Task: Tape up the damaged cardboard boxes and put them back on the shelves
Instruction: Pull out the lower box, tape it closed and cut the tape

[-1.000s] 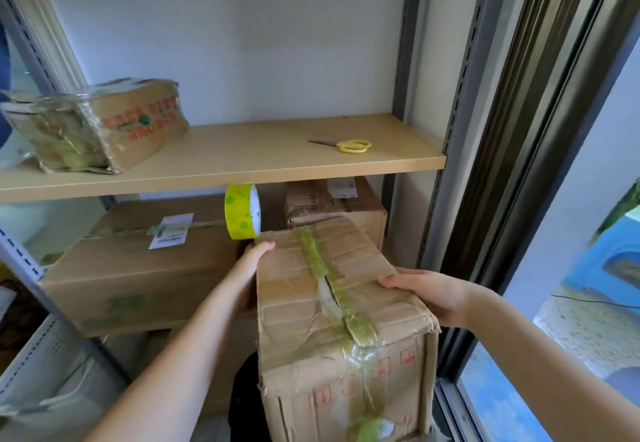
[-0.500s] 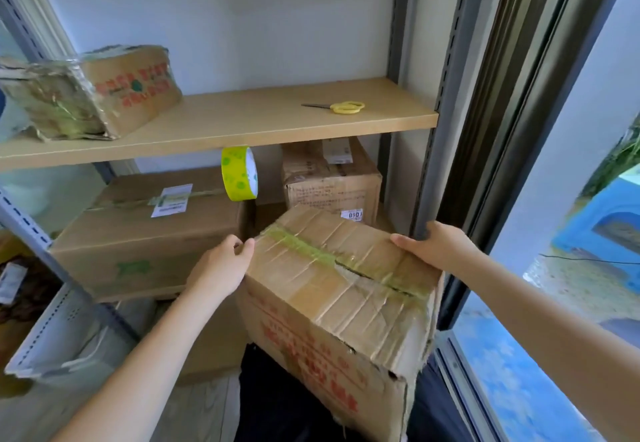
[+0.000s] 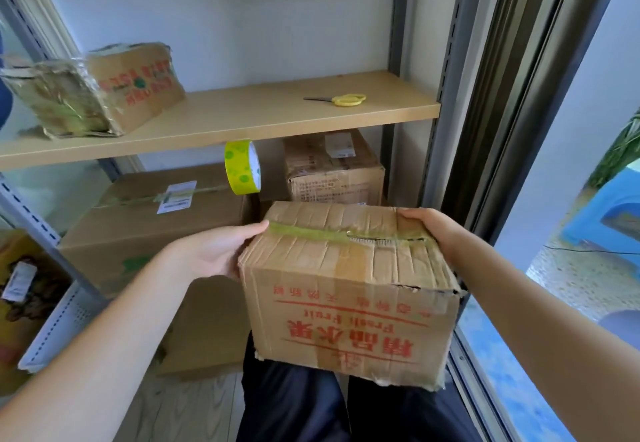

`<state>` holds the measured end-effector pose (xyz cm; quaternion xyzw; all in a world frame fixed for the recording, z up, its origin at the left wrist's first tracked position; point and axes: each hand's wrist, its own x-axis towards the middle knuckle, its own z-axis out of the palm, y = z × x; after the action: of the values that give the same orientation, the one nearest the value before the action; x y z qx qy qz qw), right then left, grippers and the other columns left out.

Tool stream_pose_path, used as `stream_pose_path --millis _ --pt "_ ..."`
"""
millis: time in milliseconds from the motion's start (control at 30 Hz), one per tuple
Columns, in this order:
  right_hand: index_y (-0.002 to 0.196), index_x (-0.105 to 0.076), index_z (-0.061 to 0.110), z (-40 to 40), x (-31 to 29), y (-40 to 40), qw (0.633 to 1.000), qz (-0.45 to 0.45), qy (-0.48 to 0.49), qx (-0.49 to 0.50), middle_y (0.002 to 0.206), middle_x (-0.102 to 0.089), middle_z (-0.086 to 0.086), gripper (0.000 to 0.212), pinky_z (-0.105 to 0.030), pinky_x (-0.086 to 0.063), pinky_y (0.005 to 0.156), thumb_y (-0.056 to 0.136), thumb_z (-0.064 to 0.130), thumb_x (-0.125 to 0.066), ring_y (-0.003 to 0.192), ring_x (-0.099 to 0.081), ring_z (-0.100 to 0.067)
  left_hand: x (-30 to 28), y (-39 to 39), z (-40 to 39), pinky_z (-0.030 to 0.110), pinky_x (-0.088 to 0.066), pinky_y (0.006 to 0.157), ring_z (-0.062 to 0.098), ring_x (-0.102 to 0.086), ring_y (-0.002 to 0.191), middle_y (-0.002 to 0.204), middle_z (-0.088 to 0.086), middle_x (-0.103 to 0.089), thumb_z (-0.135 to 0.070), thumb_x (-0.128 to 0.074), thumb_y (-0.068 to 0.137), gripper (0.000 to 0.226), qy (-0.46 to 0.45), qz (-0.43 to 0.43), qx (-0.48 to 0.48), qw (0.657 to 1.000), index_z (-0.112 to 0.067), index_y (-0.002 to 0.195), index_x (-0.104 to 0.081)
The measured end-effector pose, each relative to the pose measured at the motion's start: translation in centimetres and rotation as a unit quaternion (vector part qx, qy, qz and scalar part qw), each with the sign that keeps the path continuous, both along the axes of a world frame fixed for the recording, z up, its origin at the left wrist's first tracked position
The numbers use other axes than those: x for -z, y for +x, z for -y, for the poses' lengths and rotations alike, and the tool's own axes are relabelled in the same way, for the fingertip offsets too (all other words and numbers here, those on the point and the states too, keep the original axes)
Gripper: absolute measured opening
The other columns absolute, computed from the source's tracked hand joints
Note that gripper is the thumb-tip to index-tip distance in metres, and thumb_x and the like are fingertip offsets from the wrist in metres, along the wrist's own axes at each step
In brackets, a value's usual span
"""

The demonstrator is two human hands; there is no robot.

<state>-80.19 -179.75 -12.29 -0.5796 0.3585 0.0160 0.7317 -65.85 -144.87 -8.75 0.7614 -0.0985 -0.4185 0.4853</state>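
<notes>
Cardboard, creased and torn: the box (image 3: 349, 289) sits on the person's lap, held between both hands, red print on its near face upside down. Left hand (image 3: 211, 251) lies flat against the left end, fingers straight, thumb reaching onto the top edge at the old green tape; right hand (image 3: 429, 226) curls over the far right top corner, gripping it. The split seam runs left to right across the top, under that tape, open near the middle; a second tear shows along the near right edge. The tape roll (image 3: 242, 167) stands on edge on the big box (image 3: 156, 219) on the lower shelf, up and ahead of the left hand, plainly the nearer hand for it. The scissors (image 3: 346, 99) lie on the upper shelf (image 3: 242, 119), above and ahead of the right hand. Nothing lies between hands and roll. Likely next: free the left hand for the roll while the right steadies the box. Another taped box (image 3: 104, 88) sits at the upper shelf's left; a small box (image 3: 332, 171) behind.
</notes>
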Motion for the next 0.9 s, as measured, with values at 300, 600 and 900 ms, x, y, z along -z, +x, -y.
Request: stream_pose_path --millis 300,600,900 --pt "0.127 -0.059 0.011 -0.1 3.8 2.4 0.995 0.071 0.021 -0.065 0.111 -0.07 -0.022 0.047 -0.041 -0.059 0.076 0.087 0.035 -0.061 0.096 -0.071 -0.038 4.2 -0.5 2.0 0.036 -0.06 0.068 0.031 -0.073 0.089 0.1 0.015 -0.075 -0.046 -0.077 0.082 0.053 -0.035 -0.098 -0.144 0.984 -0.006 0.116 -0.072" --pt "0.129 -0.056 0.01 0.2 3.2 3.1 0.995 0.043 0.004 -0.089 0.11 -0.071 -0.021 0.05 -0.039 -0.055 0.077 0.089 0.038 -0.058 0.091 -0.073 -0.034 5.3 0.7 2.2 0.043 -0.056 0.084 0.034 -0.072 0.093 0.103 0.016 -0.073 -0.045 -0.081 0.077 0.051 -0.067 -0.126 -0.16 0.977 -0.008 0.112 -0.075" --pt "0.116 -0.062 0.009 -1.5 1.4 0.1 0.997 0.039 0.027 -0.067 0.092 -0.075 -0.017 0.038 -0.034 -0.058 0.054 0.093 0.039 -0.058 0.078 -0.075 -0.031 6.0 0.5 0.9 0.044 -0.058 0.079 0.035 -0.072 0.095 0.107 0.018 -0.073 -0.037 -0.089 0.067 0.051 -0.12 -0.139 -0.169 0.968 -0.01 0.109 -0.077"
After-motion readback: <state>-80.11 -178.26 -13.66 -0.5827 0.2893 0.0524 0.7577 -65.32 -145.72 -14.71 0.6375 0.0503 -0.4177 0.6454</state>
